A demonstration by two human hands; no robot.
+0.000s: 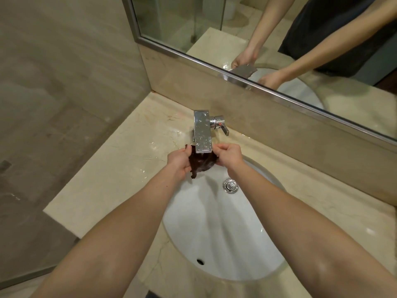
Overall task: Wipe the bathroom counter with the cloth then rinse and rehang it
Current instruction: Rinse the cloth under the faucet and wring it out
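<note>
1. Mirror (279,39), far and right: framed in metal, it reflects both forearms and the tap from behind. No writing on it.
2. Worktop (111,168), pale veined marble, running from near left to far right. Water lies in patches around the tap base and left of the basin, so I judge the wiping step done.
3. Sink (214,244), white oval bowl set under the worktop, with a chrome drain plug (230,186) towards the far side and an overflow hole near.
4. Tap (203,131), chrome, square-bodied, spotted with droplets; its lever points right. Spout mouth overhangs the far edge of the bowl. No brand mark readable.
5. Left hand (179,162), fingers closed on the left edge of the cloth.
6. Right hand (229,157), fingers pinched shut on the cloth's right edge.
7. Cloth (202,162), dark brown, wet and bunched, slung between the two hands directly beneath the spout (water appears to be striking its middle, though the stream is hard to make out). Its long axis runs left to right, hand to hand; both hands are equally near. The rinse is in hand; wringing and rehanging remain, and no rail or hook is in view.
</note>
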